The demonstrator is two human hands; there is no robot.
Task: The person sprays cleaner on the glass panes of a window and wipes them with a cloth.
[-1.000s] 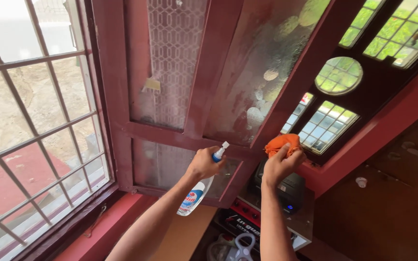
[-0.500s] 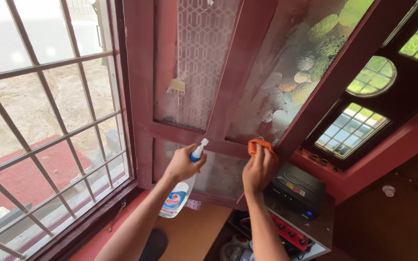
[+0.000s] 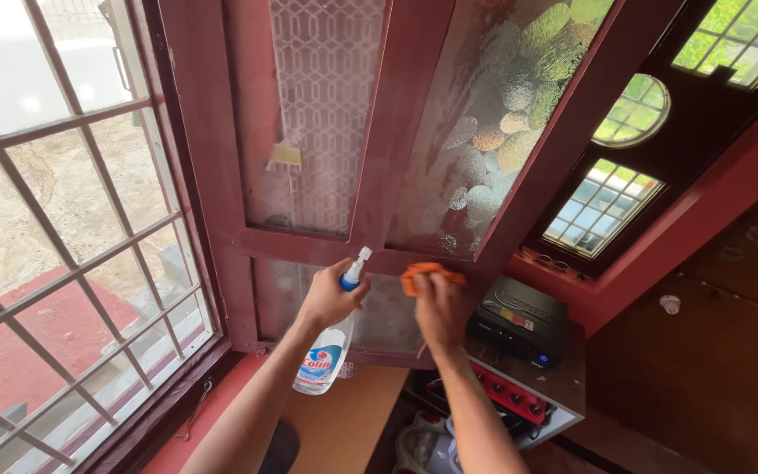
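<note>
Two hands raised | left hand grips spray bottle | right hand presses orange cloth

The single head-worn camera looks slightly downward at close range onto the red window frame, tilted, daylight at left.

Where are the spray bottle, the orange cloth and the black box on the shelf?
spray bottle [image 3: 325, 358]: head view, on its clear body below the left hand.
orange cloth [image 3: 425, 271]: head view, on the fold above the right hand's fingers.
black box [image 3: 519, 318]: head view, on its top face.
</note>
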